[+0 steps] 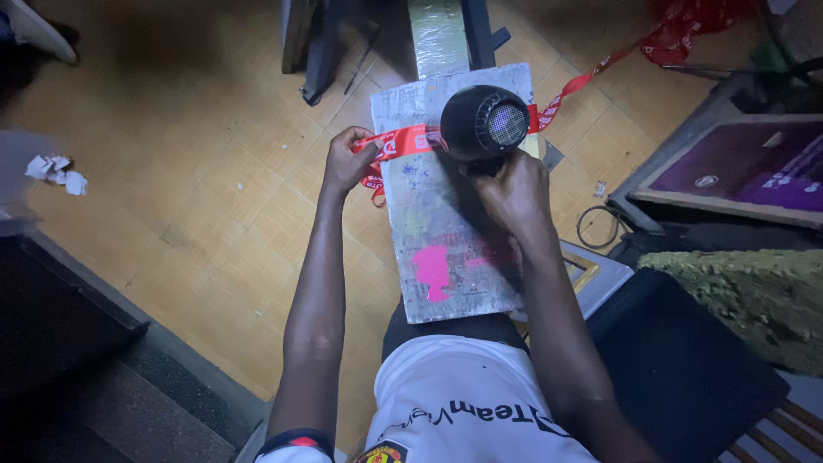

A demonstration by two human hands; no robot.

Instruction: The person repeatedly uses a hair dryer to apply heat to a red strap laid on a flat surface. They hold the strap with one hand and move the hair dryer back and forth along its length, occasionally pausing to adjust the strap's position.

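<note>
A long, paint-stained board serves as the surface, running away from the person's lap, with a red printed ribbon stretched across it near its far edge. The left hand is closed on the ribbon at the surface's left edge, pinching it taut and flat against the board. The right hand is wrapped around the handle of a black hair dryer, which hangs just above the ribbon toward the far right corner; the rear grille faces the camera, so the nozzle seems to point down at the strip. The ribbon's loose length trails off past the right edge toward a red heap on the floor. The step in hand looks like drying a printed section of ribbon; the next move probably calls for keeping the strip tight while sliding a fresh section under the airflow.
</note>
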